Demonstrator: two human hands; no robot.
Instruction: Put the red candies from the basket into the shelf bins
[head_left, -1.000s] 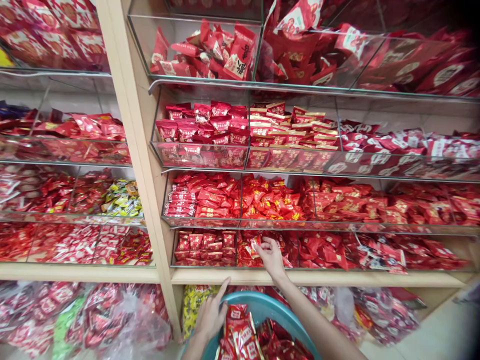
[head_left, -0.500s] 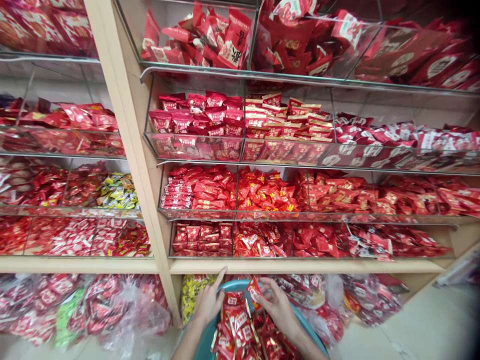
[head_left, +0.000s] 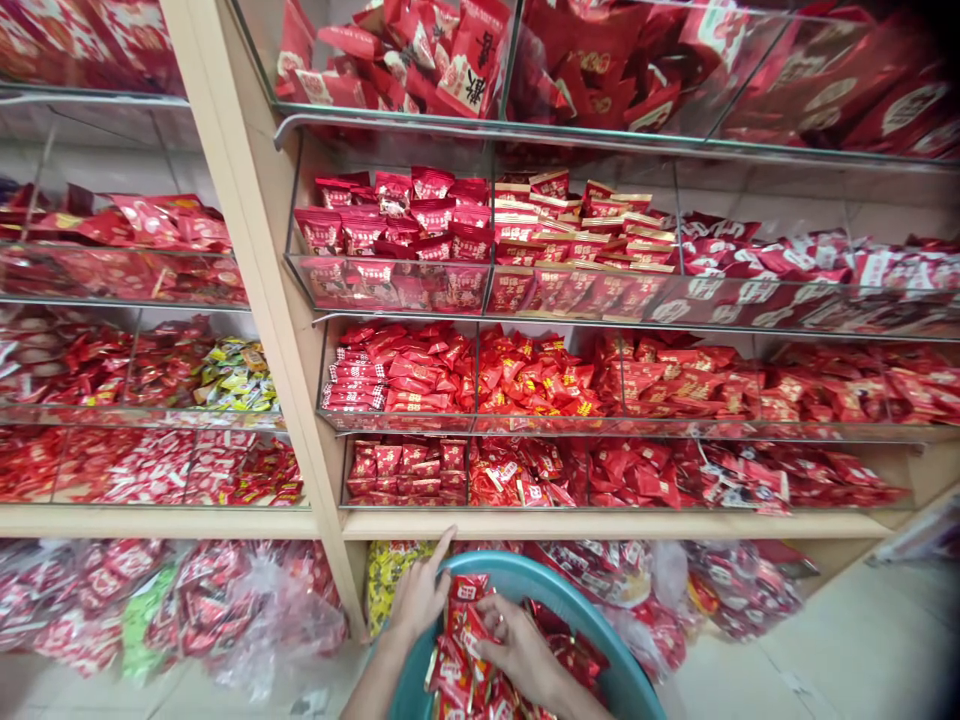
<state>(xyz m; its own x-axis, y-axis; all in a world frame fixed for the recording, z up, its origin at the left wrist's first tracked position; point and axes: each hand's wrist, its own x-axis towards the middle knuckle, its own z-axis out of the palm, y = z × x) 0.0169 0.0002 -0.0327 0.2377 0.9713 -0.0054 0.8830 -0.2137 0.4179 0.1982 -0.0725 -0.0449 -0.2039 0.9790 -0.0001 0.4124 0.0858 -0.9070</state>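
Observation:
At the bottom of the head view is a teal plastic basin [head_left: 630, 645] holding many small, shiny red snack packets [head_left: 450, 665]. My left hand [head_left: 417, 598] lies at the basin's left rim, its index finger stretched out towards the shelf edge; its lower fingers are partly hidden. Inside the basin, my right hand [head_left: 517, 645] has its fingers and thumb closed round a red packet [head_left: 471, 628] over the left pile. The hand covers part of that packet.
A wooden rack [head_left: 615, 526] with clear-fronted compartments of red packets [head_left: 405, 470] rises ahead. Under the lowest shelf lie plastic bags of packets [head_left: 739, 590] and a yellow bag [head_left: 391, 575]. A wooden upright [head_left: 277, 280] divides the rack on the left.
My right hand has moved down and left with the red packet, from above the basin's back part to the left pile. My left hand has stayed nearly in place. The view has shifted slightly.

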